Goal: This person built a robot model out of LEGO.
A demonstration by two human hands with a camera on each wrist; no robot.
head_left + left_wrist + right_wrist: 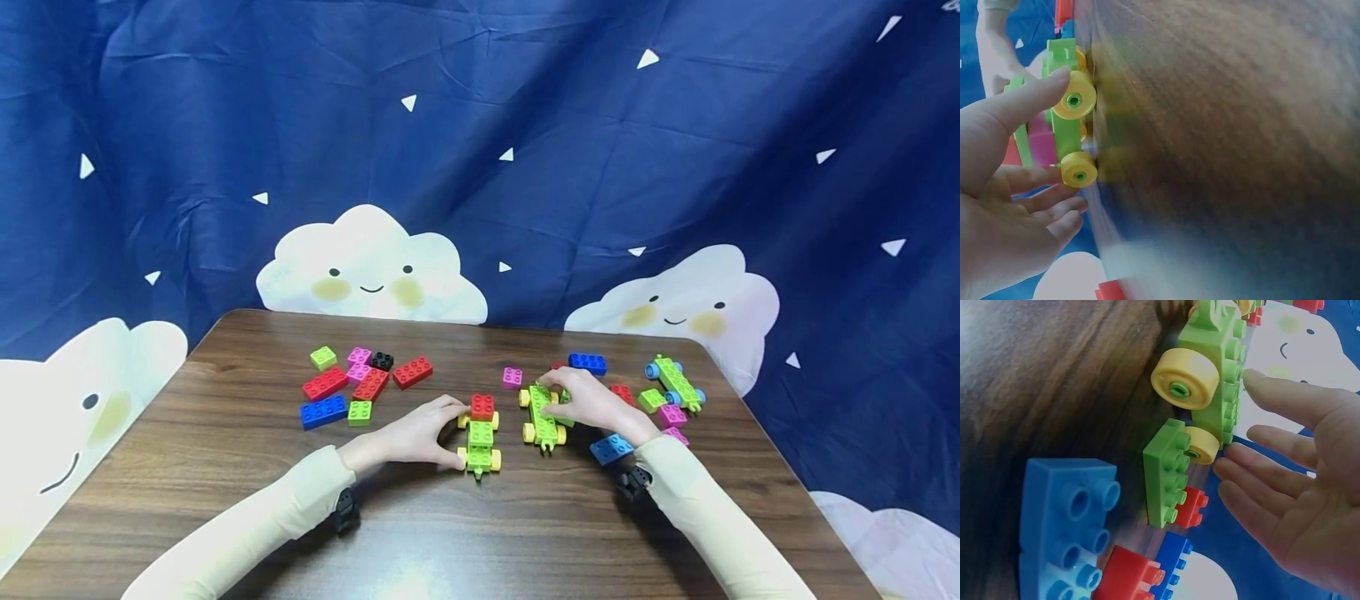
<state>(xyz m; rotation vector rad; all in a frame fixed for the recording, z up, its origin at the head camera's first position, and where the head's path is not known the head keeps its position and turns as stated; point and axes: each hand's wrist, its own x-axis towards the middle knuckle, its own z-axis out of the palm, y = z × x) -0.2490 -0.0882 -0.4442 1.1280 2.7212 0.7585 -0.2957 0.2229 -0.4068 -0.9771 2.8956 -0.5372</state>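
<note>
A toy car of green blocks on yellow wheels, with a red brick on its far end, stands mid-table. My left hand holds it from the left side. In the left wrist view, the thumb lies at one yellow wheel and the index finger by the other; a pink brick shows in the car's body. To the right is a bare green wheeled base, also yellow-wheeled. Over its right side reaches my right hand, fingers loosely extended. In the right wrist view, the fingertips are close to the base's studs, gripping nothing.
Red, blue, pink, green and black bricks lie in a group at left, including a blue brick. At right sit a blue brick, a green brick and a green base with blue wheels. A cloud-patterned curtain hangs behind.
</note>
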